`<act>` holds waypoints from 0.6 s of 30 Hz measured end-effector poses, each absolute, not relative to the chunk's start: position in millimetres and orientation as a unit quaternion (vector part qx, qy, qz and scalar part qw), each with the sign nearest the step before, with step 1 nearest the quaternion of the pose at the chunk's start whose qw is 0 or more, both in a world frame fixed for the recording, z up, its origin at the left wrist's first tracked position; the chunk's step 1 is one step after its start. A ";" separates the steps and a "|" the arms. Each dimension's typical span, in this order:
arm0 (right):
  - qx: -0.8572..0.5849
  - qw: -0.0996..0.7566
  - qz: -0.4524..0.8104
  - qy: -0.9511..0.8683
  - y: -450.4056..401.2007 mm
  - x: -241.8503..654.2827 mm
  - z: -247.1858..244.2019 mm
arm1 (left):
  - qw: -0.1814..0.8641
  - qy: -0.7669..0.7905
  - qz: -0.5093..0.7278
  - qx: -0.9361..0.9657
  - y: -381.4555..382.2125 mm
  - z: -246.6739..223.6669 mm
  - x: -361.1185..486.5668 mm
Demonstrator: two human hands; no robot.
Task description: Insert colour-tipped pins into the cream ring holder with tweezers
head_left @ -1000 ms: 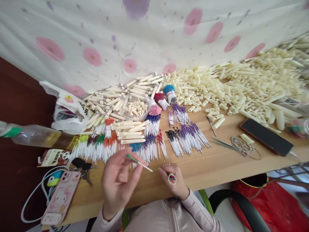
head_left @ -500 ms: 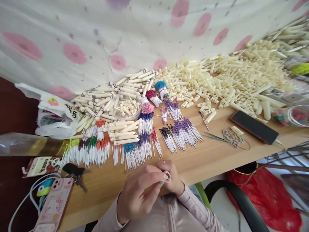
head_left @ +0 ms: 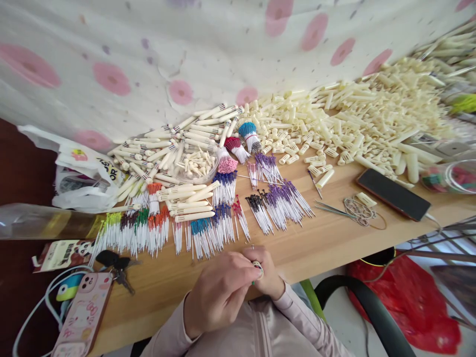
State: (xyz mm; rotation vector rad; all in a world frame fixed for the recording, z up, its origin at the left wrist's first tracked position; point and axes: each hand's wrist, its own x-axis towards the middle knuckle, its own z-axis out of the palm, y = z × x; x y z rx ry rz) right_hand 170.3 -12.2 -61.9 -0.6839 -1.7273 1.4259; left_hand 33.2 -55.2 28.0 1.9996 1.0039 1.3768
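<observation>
My right hand [head_left: 266,273] is closed around a cream pen barrel, whose round open end [head_left: 259,269] faces up toward me. A thin metal tip pokes out beyond the fist. My left hand [head_left: 221,286] is closed in a pinch at that opening, its fingertips touching the rim. A small green pen refill end [head_left: 253,282] shows below the left fingertips; the rest of it is hidden. Just beyond my hands lie white pen refills with coloured ends in rows: blue [head_left: 202,233], red [head_left: 241,218], black [head_left: 259,213] and purple [head_left: 284,203].
Finished-looking cream pens [head_left: 193,206] lie behind the refills, and a large heap of cream pen parts [head_left: 357,114] spreads right. Tweezers [head_left: 334,210], rubber bands [head_left: 359,208] and a black phone [head_left: 394,193] are at right. Keys [head_left: 119,267] and a pink phone [head_left: 84,312] are at left.
My left fingertips have moved slightly right and now cover more of the barrel's open end. The coloured ends seen inside it earlier are mostly hidden.
</observation>
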 end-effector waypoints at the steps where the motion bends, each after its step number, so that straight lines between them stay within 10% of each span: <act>1: -0.269 0.388 0.563 -0.678 -12.1 170.2 -61.2 | 0.253 0.368 0.508 0.737 -55.1 28.1 33.6; 18: -0.301 0.355 0.587 -0.663 -11.7 170.9 -57.8 | 0.177 0.419 0.442 0.773 -50.1 33.4 33.2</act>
